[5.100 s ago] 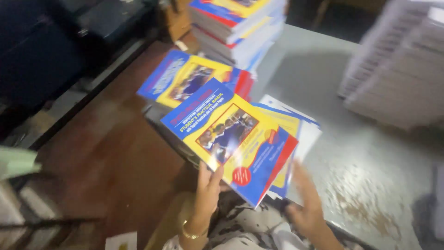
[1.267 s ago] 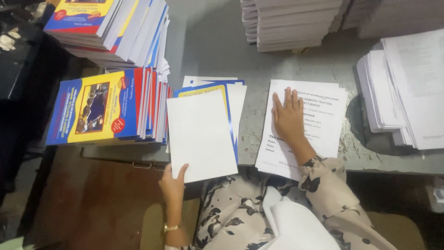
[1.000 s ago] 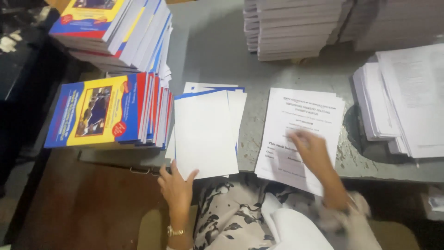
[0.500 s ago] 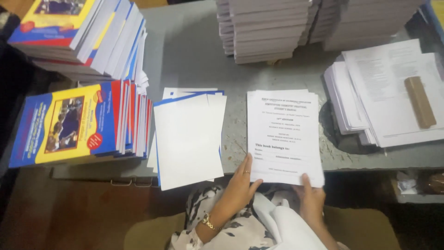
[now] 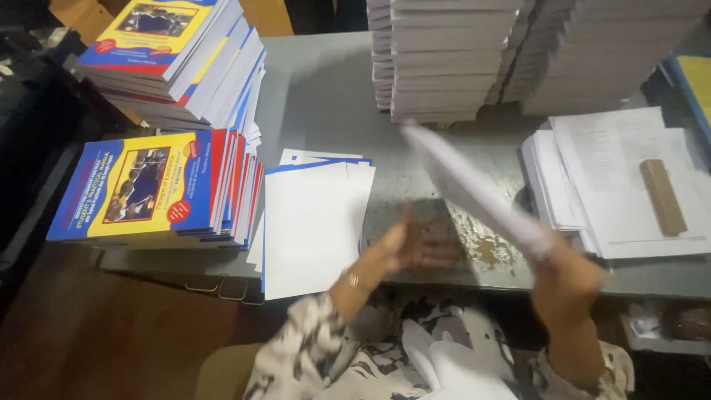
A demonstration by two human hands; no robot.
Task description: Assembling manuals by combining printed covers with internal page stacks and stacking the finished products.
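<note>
— Right then, position of the hands?
— Right hand (image 5: 566, 285) raised above the front edge of the grey worktop (image 5: 318, 89), closed around the lower end of a white sheaf of pages (image 5: 474, 189). Sheaf held off the surface, slanting up and away to the left, blurred.
— And the left hand (image 5: 418, 244)?
— Open, fingers spread, palm toward the sheaf, just beneath it. Nothing gripped. Touching the paper or not: impossible to tell through the blur. Thin bangle on that wrist.
— Anything to the left?
— Flat pile of white cover sheets with blue edges (image 5: 315, 222), lying just left of the left hand, near end overhanging the front edge of the worktop. Beyond that, a stack of bound books with yellow, blue and red covers (image 5: 159, 189), fanned out, also at the front edge. Second, taller stack of the same books (image 5: 174, 55) behind it, at the far left corner.
— And the far side?
— Tall stacks of white page blocks (image 5: 511, 52) along the back, side by side.
— Right side?
— Low pile of printed white sheets (image 5: 615, 181), with a brown wooden block (image 5: 661, 196) resting on top. Well apart from the right hand.
— Surface between the hands?
— Scuffed, worn patch of bare worktop under the lifted sheaf.
</note>
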